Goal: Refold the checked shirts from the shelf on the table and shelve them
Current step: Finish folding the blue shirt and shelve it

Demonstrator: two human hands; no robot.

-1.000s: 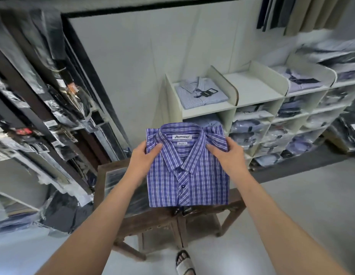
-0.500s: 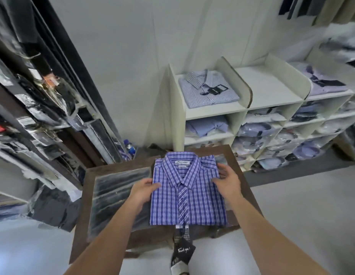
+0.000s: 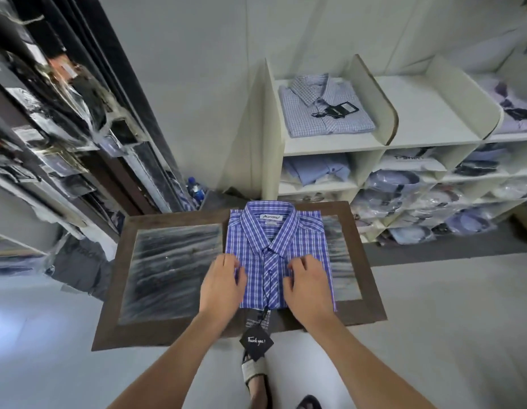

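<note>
1. Checked shirt [image 3: 303, 249] is off the shelf [image 3: 330, 147], a pale, smooth-boarded unit with rounded dividers standing just behind the table. A paler checked shirt [image 3: 324, 113] lies folded in its top left compartment.
2. Table [image 3: 167, 335] has a dark wooden frame around a glossy, streaked inset panel [image 3: 170, 270]. I judge the panel hard and slippery, so it is better to press the cloth down than drag it.
3. On the table's middle the shirt lies face up, collar toward the shelf. It is a blue-and-white plaid of crisp woven cloth, folded to a neat rectangle with a stiff collar and buttoned placket.
4. Left hand [image 3: 223, 284] and right hand [image 3: 308, 287] rest palm-down on the lower front, one either side of the placket. The fingers are loosely bent and grip nothing, as far as this angle shows. To refold well, open both sides evenly, keep the placket centred, and smooth outward to square the edges.
5. Hang tag [image 3: 256, 340], a small black diamond card on a thin string, dangles off the near table edge and should be tucked in before lifting.
</note>
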